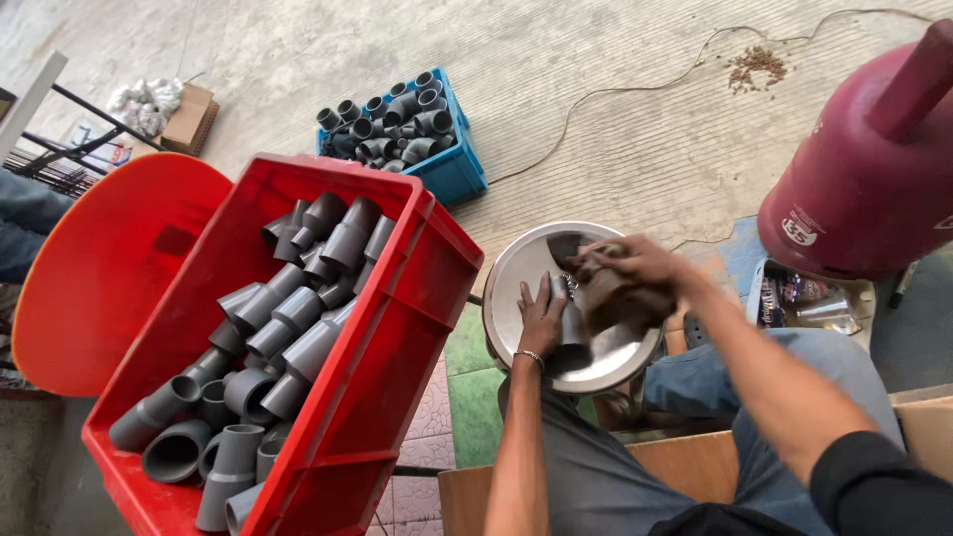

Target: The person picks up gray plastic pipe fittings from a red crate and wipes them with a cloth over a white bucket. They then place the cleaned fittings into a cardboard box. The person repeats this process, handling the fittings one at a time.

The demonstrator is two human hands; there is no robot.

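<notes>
A shiny round metal dish [516,273] rests by my knees. My left hand [542,316] lies flat on a grey pipe fitting inside the dish, fingers spread against it. My right hand [635,266] is blurred with motion above the dish and grips a dark grey pipe fitting [604,298]. Both forearms reach in from the lower right. A thin bracelet sits on my left wrist.
A red crate [397,328] of several grey pipe fittings [288,318] stands left, tilted against an orange chair seat [109,268]. A blue crate [459,171] of smaller fittings sits beyond. A maroon gas cylinder [864,179] stands at right, with a thin cable on the concrete floor.
</notes>
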